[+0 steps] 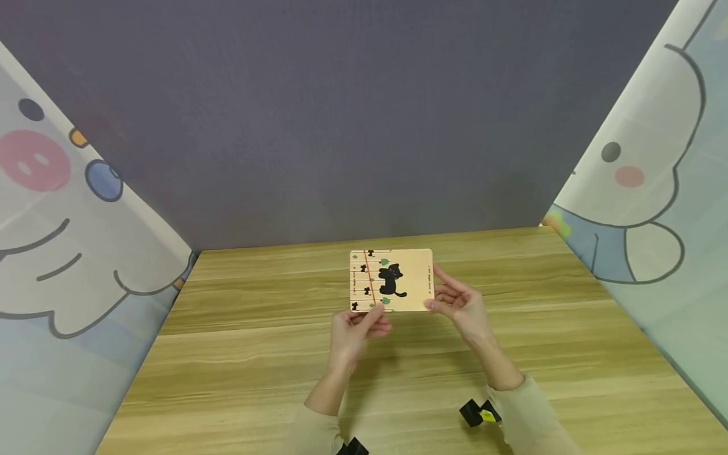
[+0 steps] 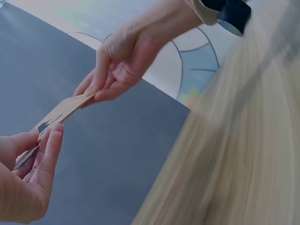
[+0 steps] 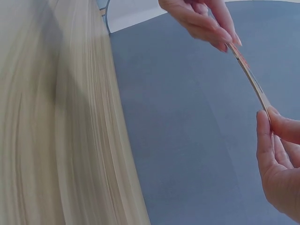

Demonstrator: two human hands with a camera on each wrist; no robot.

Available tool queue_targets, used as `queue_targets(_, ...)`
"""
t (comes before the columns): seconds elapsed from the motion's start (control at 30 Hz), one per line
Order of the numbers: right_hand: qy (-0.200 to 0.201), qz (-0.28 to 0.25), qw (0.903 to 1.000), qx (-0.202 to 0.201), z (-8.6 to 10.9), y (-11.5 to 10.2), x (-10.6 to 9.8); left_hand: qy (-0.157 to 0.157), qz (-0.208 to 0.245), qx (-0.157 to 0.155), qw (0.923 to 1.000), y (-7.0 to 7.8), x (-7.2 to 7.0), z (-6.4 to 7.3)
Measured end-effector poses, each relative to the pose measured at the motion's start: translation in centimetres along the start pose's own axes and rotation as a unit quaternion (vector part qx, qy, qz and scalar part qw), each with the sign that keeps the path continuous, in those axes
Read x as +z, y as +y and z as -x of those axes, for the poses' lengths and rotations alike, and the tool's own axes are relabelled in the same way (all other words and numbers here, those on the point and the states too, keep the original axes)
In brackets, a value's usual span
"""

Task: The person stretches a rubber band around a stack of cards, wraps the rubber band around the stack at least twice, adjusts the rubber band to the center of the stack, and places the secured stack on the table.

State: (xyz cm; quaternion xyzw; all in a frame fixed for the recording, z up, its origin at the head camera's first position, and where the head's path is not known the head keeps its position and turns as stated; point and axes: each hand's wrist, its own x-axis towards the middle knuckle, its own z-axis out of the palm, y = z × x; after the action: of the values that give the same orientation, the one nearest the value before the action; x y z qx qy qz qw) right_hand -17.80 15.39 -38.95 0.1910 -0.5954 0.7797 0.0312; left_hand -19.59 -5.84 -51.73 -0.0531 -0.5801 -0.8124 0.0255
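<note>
I am holding 1 thin, cream cat-print booklet [image 1: 392, 280] off the wood-grain tabletop [image 1: 256, 373], in front of a dark grey panel [image 1: 352, 126]. My left hand [image 1: 354, 332] is pinching its lower edge near the striped end, thumb lying on the printed side and fingers reaching beneath; my right hand [image 1: 462, 311] is pinching the opposite end, thumb pressing near the lower corner. Gripping at 2 separate places is probably steadying so slim a piece, and holding by the edges is leaving the black cat [image 1: 390, 278] and the slanting red line [image 1: 369, 275] almost wholly uncovered, facing me. As for containers, only the booklet is suggesting itself: seen edge-on from my right wrist, it is showing as a narrow, slightly bowed strip, so I am unable to tell whether anything is lying inside. Cartoon-print panels [image 1: 643, 208] are flanking the tabletop on 2 sides.
</note>
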Motion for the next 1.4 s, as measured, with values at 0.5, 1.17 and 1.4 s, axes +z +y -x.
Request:
queue_targets(0.5,0.01,0.008,0.9999,0.012,0.0,-0.1,0.0,-0.074,-0.136,0.072,0.9853,11.4,0.0,3.7)
queue_targets(1.17,-0.009,0.011,0.9997,0.02,0.4,-0.1,-0.2,-0.086,-0.302,0.106,0.9436,21.9,0.9,0.3)
queue_targets(1.4,-0.01,0.015,0.9993,0.032,0.5,-0.2,0.0,-0.087,-0.384,0.131,0.9098,21.6,0.1,-2.0)
